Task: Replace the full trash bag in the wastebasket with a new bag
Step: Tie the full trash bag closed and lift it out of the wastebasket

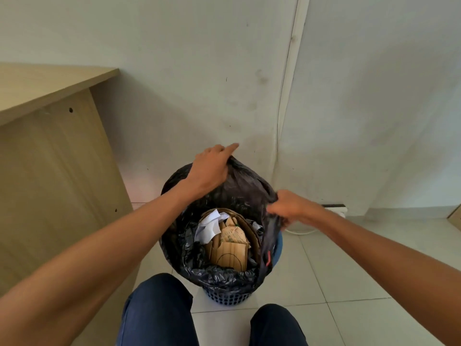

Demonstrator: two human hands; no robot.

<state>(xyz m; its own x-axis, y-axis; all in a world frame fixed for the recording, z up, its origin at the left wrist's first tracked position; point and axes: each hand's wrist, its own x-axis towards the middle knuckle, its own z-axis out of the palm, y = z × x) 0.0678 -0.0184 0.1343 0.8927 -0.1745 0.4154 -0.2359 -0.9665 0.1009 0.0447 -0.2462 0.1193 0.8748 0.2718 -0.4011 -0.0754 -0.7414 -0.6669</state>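
Thin black plastic trash bag [239, 188] looks soft and light, filled with cardboard and paper [224, 236], inside the blue perforated plastic wastebasket [224, 297]. Left hand [209, 168] pinches its rim at 12 o'clock, right hand [290, 207] at 3 o'clock; gathered rim seems the best hold.

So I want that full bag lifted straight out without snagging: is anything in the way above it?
Nothing visible. Both hands already grip the black bag, left hand at the far rim, right hand at the right. The space above the blue wastebasket is open; the desk stands off to the left.

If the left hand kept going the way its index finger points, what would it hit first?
Most likely the wall: the left hand grips the bag rim with its finger aimed there. Depth is unclear.
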